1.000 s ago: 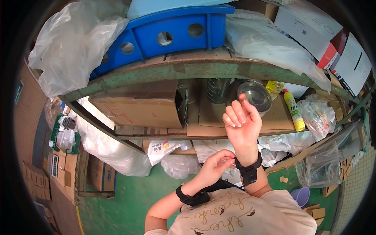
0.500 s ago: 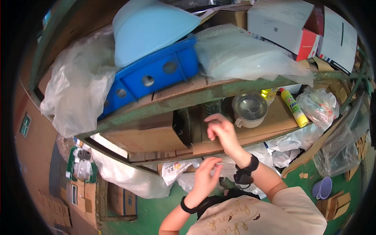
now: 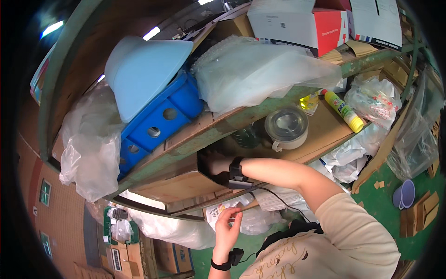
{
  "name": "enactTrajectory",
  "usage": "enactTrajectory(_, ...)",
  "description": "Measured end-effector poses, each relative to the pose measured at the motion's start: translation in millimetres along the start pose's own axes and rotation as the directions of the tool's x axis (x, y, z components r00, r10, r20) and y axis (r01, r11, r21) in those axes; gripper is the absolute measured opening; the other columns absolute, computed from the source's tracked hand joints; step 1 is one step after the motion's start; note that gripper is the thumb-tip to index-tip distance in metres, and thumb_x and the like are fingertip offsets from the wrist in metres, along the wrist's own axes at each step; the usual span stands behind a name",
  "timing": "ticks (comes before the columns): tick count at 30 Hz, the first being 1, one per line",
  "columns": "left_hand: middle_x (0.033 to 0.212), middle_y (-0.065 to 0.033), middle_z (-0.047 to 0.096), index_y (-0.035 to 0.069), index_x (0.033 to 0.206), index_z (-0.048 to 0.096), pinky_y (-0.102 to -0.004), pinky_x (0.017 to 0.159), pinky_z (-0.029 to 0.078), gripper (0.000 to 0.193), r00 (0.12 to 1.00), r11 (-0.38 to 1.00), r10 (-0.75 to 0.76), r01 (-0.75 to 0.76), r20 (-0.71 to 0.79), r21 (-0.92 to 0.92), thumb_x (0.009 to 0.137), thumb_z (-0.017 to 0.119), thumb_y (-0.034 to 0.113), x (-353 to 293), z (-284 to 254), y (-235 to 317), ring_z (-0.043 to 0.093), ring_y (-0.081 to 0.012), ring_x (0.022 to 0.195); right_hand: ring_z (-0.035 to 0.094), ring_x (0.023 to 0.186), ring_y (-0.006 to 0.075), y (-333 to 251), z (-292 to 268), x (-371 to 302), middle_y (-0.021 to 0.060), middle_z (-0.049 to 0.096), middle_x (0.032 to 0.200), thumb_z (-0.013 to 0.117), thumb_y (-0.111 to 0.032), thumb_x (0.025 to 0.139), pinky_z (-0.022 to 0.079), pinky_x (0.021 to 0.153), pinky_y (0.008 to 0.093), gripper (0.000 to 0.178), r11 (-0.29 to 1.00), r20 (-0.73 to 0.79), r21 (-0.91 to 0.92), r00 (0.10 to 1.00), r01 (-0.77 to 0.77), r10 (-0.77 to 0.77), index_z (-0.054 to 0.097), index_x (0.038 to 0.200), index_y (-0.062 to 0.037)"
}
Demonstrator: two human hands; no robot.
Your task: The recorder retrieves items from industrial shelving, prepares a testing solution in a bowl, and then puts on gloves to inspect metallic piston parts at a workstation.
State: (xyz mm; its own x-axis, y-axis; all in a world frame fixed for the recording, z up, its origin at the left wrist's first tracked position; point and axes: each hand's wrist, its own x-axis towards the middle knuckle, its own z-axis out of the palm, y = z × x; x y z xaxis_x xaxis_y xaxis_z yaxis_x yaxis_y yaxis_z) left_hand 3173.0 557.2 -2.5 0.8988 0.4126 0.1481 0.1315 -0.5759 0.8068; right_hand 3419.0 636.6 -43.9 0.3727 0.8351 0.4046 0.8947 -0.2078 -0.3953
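Note:
My right hand (image 3: 216, 164) is inside the open end of a brown cardboard box (image 3: 169, 181) on the lower shelf. Its fingers are lost in the dark of the box, so whether they hold anything is hidden. A black strap with a small device circles that wrist. In front of the shelf's edge, my left hand (image 3: 226, 228) is raised with slightly curved fingers and the thumb apart, holding nothing. It is nearest to a white printed plastic bag (image 3: 216, 215). To the right of the box, a lidded pot with a handle (image 3: 287, 129) rests on flat cardboard.
A yellow-green bottle (image 3: 343, 110) and a knotted clear bag (image 3: 374, 100) lie farther right. Above, a metal shelf beam (image 3: 260, 113) crosses over the box. The upper shelf carries a blue crate (image 3: 160, 123), a light-blue plastic piece (image 3: 144, 74) and plastic sheeting (image 3: 260, 69). A purple bucket (image 3: 404, 194) stands on the floor.
My right hand has moved left and into the box from above the shelf's cardboard. My left hand has dropped slightly and drawn back. The view has turned, shifting the upper shelf's things left.

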Motion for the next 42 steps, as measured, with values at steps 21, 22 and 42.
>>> enactTrajectory(21,0.105,-0.0106,0.063,-0.001,0.103,0.065,-0.0285,0.078,0.051,0.016,0.988,0.997,0.076,-0.076,-0.136,0.003,0.089,0.062,0.006,18.0,2.1,5.1,0.062,-0.0191,0.092,0.06,0.101,0.0361,28.8,-133.1,-118.7,0.0173,0.065,0.101,0.07,-0.02,0.07,0.049,0.085,0.0445,0.037,0.997,0.164,0.063,0.985,0.048,-0.058,0.062,0.102,-0.0022)
enactTrajectory(22,0.105,-0.011,0.063,0.0,0.103,0.064,-0.0301,0.081,0.051,0.016,0.971,0.989,0.146,-0.139,-0.189,0.048,0.088,0.063,0.005,21.0,-0.9,6.3,0.062,-0.0209,0.095,0.06,0.101,0.0362,29.3,-136.1,-126.0,0.0178,0.064,0.103,0.068,-0.019,0.072,0.049,0.085,0.0444,0.038,0.998,0.126,0.047,0.991,0.046,-0.052,0.061,0.104,-0.0013)
enactTrajectory(42,0.125,-0.015,0.051,0.003,0.115,0.059,-0.0383,0.101,0.039,0.032,0.928,0.971,0.225,-0.189,-0.298,0.146,0.083,0.063,0.003,21.8,6.7,4.4,0.05,-0.0312,0.118,0.035,0.134,0.0395,6.2,-71.1,-116.4,0.0141,0.056,0.126,0.067,-0.012,0.073,0.032,0.108,0.0558,0.042,0.973,-0.068,-0.13,0.977,0.192,-0.202,0.059,0.112,-0.0027)
